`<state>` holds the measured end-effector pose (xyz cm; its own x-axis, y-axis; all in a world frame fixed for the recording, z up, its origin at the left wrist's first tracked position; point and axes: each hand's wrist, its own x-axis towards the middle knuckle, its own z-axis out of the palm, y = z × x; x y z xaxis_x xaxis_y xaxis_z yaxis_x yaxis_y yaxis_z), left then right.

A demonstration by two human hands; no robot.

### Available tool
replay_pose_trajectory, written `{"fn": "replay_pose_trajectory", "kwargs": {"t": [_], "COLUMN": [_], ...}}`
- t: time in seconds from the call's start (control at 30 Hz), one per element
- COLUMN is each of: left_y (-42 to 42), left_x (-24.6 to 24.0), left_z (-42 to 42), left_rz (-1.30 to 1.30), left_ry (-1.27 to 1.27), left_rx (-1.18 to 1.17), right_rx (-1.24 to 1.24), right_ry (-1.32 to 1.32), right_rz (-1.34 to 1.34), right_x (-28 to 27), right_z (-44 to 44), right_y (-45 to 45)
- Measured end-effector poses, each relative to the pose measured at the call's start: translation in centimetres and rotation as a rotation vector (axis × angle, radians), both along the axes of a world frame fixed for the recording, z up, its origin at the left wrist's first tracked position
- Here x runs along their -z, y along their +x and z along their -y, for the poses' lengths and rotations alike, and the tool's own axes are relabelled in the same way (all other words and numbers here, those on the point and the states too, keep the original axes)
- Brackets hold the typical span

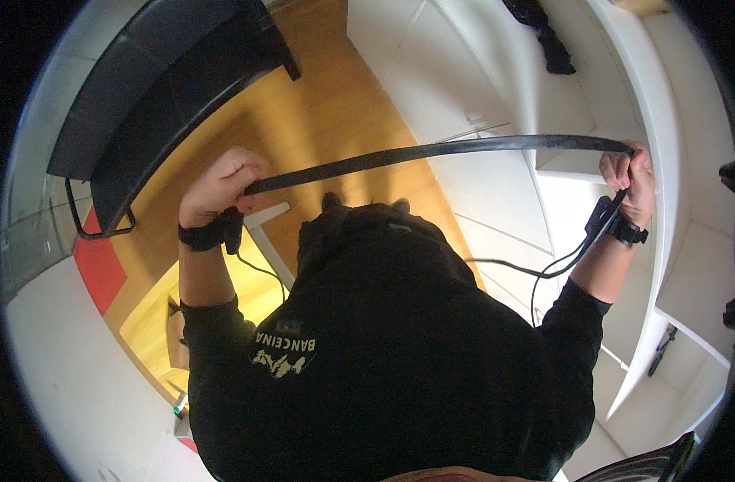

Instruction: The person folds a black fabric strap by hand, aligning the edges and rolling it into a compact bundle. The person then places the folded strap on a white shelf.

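A long black strap, perhaps a belt (pixel 403 155), stretches between my two hands in front of my body. My left hand (pixel 229 178) is closed around one end of it, above the wood-coloured floor. The other end is gripped by my right hand (pixel 629 172), beside the white shelving, and a thinner black length hangs below that fist. Each wrist wears a black band with a small device and a cable. A dark watch (pixel 631 232) is also on the right wrist.
A black padded bench or seat (pixel 180 90) stands at the upper left. White cabinet fronts (pixel 494 199) and shelves (pixel 662 181) line the right side. A dark item (pixel 548 45) lies at upper right. Cables (pixel 512 265) hang near my right arm.
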<state>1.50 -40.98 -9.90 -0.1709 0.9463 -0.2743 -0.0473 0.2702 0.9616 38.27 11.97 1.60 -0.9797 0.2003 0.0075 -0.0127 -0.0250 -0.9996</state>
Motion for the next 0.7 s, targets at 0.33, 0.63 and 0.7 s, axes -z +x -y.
{"fn": "replay_pose_trajectory", "kwargs": {"t": [0.33, 0.63, 0.7], "left_y": [-2.5, -8.4, -10.5], "left_x": [-0.1, -5.7, -6.2], "left_z": [4.0, 8.2, 9.6], "left_rz": [-0.004, 0.159, 0.128], "left_ry": [0.356, 0.71, 0.692], "left_rx": [-0.649, -0.786, -0.836], "right_rx": [-0.382, -0.266, -0.171], "right_ry": [0.358, 0.337, 0.064], "right_rz": [0.771, 0.79, 0.672], "right_x": [7.4, 13.2, 12.5], "right_z": [3.2, 6.8, 6.4], "right_y": [-0.8, -0.2, 0.3]}}
